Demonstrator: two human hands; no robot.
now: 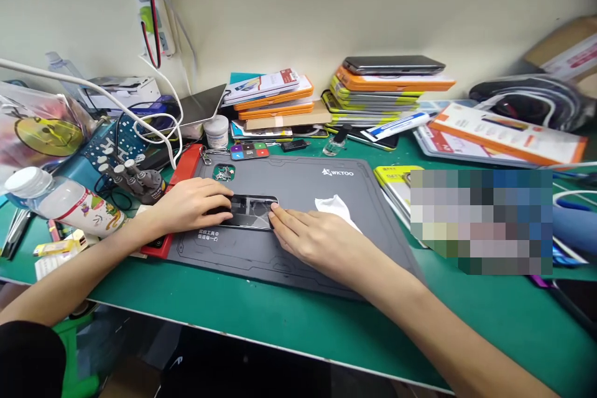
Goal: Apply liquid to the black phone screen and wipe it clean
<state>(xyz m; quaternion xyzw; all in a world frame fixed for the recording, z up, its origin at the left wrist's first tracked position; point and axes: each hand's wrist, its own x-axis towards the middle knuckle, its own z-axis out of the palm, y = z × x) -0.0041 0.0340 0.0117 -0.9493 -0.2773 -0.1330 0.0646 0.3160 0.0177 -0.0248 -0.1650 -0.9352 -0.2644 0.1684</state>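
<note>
Your left hand [193,204] and right hand [303,230] hide parts of the glossy black rectangular phone's [252,211] ends. Right hand also overlaps a crumpled white sheet [333,206]. Tiny silvery metal bits [224,173]: too small to identify. Black cloth sleeve [32,357]: cut off, lower left. Pixelated patch [480,222], right: unreadable.

The dark grey work mat [298,179] reads "WKTOO" in white beside a pointed emblem [326,172]; smaller Chinese characters [208,235] at its near left are unclear.
</note>
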